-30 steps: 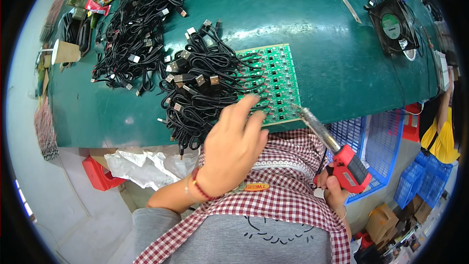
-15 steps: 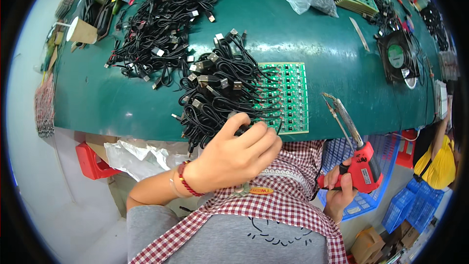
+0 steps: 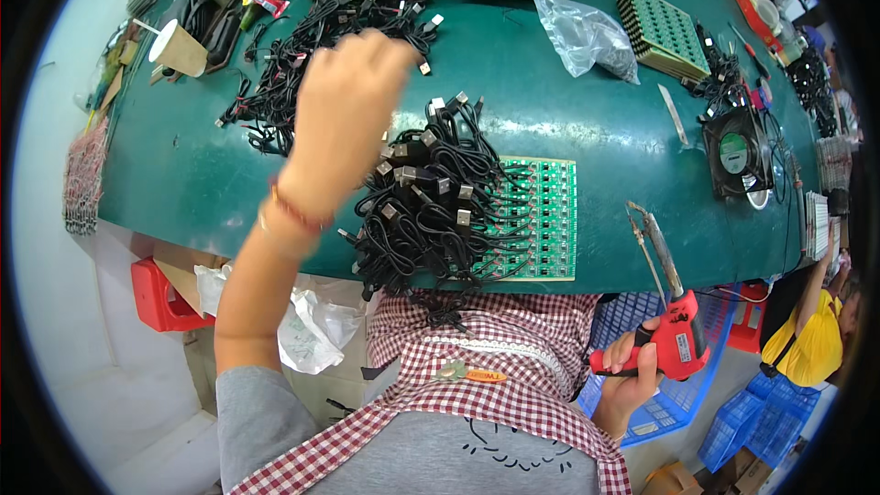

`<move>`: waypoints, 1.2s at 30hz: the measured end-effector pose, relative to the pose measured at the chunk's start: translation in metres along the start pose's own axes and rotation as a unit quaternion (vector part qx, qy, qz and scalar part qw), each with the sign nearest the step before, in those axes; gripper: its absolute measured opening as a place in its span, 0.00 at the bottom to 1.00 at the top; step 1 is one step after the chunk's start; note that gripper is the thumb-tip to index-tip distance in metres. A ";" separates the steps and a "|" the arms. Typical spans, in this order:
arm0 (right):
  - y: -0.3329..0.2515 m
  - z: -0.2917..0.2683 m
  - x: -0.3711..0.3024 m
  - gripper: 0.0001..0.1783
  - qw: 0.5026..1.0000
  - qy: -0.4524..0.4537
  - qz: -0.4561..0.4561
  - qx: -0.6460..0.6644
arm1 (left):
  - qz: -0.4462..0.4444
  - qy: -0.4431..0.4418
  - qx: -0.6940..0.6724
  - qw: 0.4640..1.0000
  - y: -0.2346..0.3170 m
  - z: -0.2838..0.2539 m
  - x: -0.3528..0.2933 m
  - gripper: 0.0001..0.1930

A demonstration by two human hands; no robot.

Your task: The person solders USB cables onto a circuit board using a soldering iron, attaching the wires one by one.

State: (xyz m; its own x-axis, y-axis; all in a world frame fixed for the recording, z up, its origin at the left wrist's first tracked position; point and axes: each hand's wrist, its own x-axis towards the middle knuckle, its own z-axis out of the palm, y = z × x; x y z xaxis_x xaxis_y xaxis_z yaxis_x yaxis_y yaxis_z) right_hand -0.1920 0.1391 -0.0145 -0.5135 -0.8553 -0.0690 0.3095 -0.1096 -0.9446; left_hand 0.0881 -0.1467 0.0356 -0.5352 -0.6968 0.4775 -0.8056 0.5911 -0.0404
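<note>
My right hand (image 3: 634,379) grips a red soldering gun (image 3: 683,348) near the table's front edge, its metal tip pointing up and away from me. My left hand (image 3: 353,110) is over the far heap of black USB cables (image 3: 275,96), back toward me; its fingers are blurred and hidden, so what it holds does not show. Between my hands and nearer to me lies a green circuit board panel (image 3: 553,220). Black USB cables (image 3: 431,192) with metal plugs run from its left part and pile up there, some hanging over the edge.
At the back stand stacked circuit boards (image 3: 665,27) beside a clear plastic bag (image 3: 587,37). A black fan (image 3: 736,151) sits to the right, a paper cup (image 3: 179,49) at the left. Below the table are a blue basket (image 3: 683,403) and a red stool (image 3: 165,298). A person in yellow (image 3: 807,339) is at right.
My left hand has left the cables at the board's near left corner and moved up and left to the far heap. My right hand still holds the soldering gun. The view has shifted slightly.
</note>
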 end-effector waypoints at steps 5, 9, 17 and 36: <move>-0.003 0.007 -0.001 0.18 0.999 0.016 -0.007 0.029 | -0.045 -0.103 0.129 0.985 -0.076 0.040 -0.002 0.10; 0.000 -0.002 -0.004 0.17 0.999 0.034 -0.003 0.014 | -0.141 0.063 -0.162 0.975 -0.065 0.024 0.003 0.05; -0.010 0.018 0.014 0.17 0.996 0.034 -0.009 0.076 | -0.217 -0.075 -0.558 0.798 0.003 0.009 0.003 0.13; -0.009 0.049 0.023 0.19 0.989 0.009 0.059 0.133 | -0.290 -0.028 -0.898 0.331 0.074 -0.029 -0.069 0.17</move>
State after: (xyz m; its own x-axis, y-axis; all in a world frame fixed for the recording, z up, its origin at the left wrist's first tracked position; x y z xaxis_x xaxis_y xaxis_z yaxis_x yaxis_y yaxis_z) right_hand -0.1674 0.0957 0.0078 -0.4742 -0.8615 -0.1816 0.5662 -0.1404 -0.8122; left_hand 0.0730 -0.0433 0.0255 -0.4679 -0.8809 -0.0705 0.6445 -0.3948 0.6549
